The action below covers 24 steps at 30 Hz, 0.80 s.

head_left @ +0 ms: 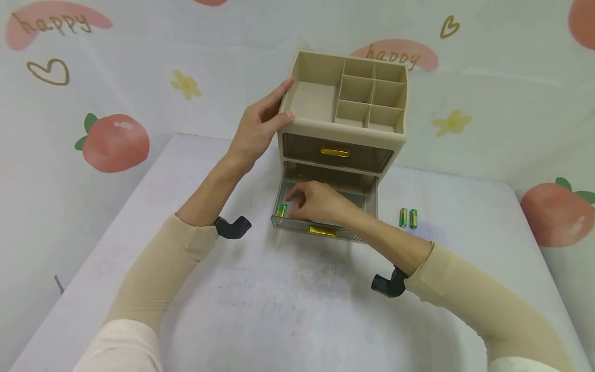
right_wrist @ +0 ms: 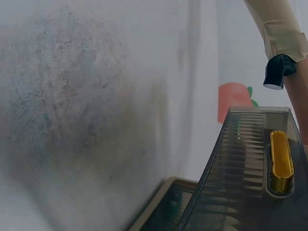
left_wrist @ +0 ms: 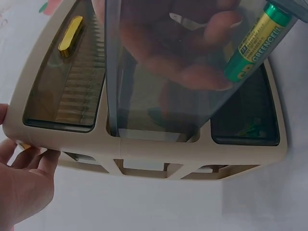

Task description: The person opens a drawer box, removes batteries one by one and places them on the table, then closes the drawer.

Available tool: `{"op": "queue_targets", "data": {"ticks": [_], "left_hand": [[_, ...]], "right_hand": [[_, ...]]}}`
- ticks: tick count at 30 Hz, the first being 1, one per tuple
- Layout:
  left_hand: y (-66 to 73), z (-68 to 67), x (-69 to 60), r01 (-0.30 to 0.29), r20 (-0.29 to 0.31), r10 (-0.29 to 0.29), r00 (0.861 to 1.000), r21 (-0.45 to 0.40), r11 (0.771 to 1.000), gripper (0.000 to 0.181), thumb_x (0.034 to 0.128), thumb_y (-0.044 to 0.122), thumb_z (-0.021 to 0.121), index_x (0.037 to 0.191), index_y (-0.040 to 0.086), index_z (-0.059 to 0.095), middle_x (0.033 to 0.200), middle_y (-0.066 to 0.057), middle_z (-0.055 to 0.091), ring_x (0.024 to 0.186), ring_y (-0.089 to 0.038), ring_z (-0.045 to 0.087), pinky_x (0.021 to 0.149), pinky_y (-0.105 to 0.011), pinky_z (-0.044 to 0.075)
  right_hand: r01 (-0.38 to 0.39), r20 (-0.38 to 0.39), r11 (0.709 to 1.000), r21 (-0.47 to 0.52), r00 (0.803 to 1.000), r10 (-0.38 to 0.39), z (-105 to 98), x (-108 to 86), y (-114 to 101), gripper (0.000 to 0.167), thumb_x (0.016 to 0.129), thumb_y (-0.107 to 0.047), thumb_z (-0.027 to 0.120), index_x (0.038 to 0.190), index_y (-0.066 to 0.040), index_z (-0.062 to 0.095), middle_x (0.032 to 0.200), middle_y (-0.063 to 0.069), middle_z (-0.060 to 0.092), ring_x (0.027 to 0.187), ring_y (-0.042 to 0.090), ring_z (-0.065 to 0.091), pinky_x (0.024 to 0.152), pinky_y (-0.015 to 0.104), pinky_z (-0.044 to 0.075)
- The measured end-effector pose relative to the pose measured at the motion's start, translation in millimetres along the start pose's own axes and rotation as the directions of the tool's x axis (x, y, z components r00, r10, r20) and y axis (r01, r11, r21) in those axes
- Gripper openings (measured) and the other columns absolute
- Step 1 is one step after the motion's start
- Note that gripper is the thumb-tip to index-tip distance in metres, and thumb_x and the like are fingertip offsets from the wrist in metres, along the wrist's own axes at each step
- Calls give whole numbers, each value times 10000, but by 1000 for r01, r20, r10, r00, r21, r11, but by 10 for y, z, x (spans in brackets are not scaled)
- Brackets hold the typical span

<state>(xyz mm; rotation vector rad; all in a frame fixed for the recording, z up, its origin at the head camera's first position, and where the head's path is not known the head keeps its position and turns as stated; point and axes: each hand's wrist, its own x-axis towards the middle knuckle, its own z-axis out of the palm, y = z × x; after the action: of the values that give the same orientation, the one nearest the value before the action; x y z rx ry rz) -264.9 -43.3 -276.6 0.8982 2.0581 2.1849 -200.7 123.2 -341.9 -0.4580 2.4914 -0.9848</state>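
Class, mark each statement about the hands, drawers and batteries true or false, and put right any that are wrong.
1. The left hand holds the organizer. True.
2. The upper drawer is pulled out. False: the upper drawer is shut; the lower drawer is pulled out.
3. Two batteries lie on the table, to the right of the organizer. True.
4. The right hand is on the table. False: the right hand is in the lower drawer.
5. The lower drawer holds no battery. False: one battery is at its left end.
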Motion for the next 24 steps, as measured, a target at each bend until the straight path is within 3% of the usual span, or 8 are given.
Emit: {"op": "queue_targets", "data": {"ticks": [8,14,24], "left_hand": [[-203,-79,91,-14,-4,14,1000,4,1000,561,987,0,555,1521,59,391,1588,-36,350,1436,-70,322,1167,-267,275],[-209,-81,93,-10,-12,10,1000,8,1000,558,984,2,565,1515,77,412,1579,-13,368,1440,-102,330,1139,-232,311],[-213,-80,90,-4,-20,3,1000,-7,1000,563,976,1,573,1512,81,420,1577,-19,370,1433,-88,339,1160,-282,298]], "right_hand": [[-9,-28,994,-110,1000,6,66,90,-32,238,817,-171,768,1031,-132,669,821,-11,685,728,137,613,666,262,490],[-3,-56,983,-182,998,-8,95,126,-37,241,803,-169,772,1005,-128,648,797,-13,663,710,137,596,647,270,482],[-11,-79,992,-126,997,1,104,101,-8,345,813,-242,807,1080,-117,629,808,-19,680,705,130,638,631,272,514]]}}
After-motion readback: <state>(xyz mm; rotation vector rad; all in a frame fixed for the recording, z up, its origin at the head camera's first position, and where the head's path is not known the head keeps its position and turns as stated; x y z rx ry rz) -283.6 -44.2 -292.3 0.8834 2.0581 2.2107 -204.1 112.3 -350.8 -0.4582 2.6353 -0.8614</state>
